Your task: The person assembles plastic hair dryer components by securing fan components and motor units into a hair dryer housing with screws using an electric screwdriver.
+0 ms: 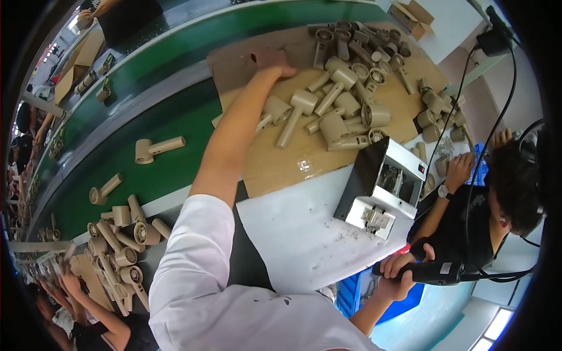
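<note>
White sleeve [193, 251] foremost at lower left of centre, the left hand [272, 62] is extended at upper centre, its grip indiscernible, near heaped beige housings [343, 77], best parted singly, while at lower right a black tool [433, 272] is gripped by the right hand [399, 285].

Two beige handheld-fan housings [142, 151] lie singly on the green belt [193, 111] toward nine o'clock. One screw feeder [366, 175] stands at three, one electric screwdriver [436, 272] at four.
</note>
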{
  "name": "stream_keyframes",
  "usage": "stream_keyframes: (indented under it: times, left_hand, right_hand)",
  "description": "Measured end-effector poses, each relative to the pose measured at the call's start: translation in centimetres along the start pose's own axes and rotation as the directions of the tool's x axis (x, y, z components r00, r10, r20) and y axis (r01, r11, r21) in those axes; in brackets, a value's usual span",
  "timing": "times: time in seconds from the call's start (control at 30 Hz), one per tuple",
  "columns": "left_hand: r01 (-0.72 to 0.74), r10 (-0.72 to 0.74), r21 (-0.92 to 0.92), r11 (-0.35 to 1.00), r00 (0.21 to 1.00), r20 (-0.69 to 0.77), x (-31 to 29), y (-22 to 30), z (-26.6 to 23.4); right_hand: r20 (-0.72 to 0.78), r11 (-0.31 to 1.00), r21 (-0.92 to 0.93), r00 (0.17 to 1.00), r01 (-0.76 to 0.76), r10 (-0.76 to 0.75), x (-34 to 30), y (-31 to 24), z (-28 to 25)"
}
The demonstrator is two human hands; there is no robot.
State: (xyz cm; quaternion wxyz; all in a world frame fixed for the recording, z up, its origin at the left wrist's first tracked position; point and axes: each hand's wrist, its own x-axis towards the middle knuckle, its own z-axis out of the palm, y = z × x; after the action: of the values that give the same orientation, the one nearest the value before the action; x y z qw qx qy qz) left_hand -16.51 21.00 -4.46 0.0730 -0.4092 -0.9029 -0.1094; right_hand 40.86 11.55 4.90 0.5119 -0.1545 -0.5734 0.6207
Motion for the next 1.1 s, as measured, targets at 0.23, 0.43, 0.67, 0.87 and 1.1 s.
stream_keyframes:
  times: [0.23,0.43,0.67,0.87,1.1]
  left_hand:
    - [-0.031,0.057,-0.118,0.992,0.974,0.221,-10.7,11.2,-6.8]
    - [-0.45,0.494,-0.258,0.855,0.858,0.139,-14.0,18.3,-8.3]
    - [-0.285,0.348,-0.232,0.93,0.887,0.304,-12.1,16.7,-8.1]
    - [-0.234,0.295,-0.254,0.938,0.927,0.234,-15.3,14.9,-7.1]
    - [-0.461,0.301,-0.389,0.798,0.863,-0.406,-22.6,13.9,-7.3]
  right_hand:
    - [-0.034,0.994,0.097,0.998,-0.039,0.043,0.4,0.1,-0.5]
    - [-0.03,0.993,0.11,0.998,-0.053,0.056,-0.4,0.1,-0.3]
    - [-0.016,0.999,0.051,1.0,-0.015,0.016,-1.2,-0.3,-0.5]
    - [-0.009,1.0,0.029,1.0,-0.001,0.001,-1.5,-0.4,-1.1]
    - [0.03,0.999,0.037,0.999,-0.022,0.021,-1.8,-0.9,-1.0]
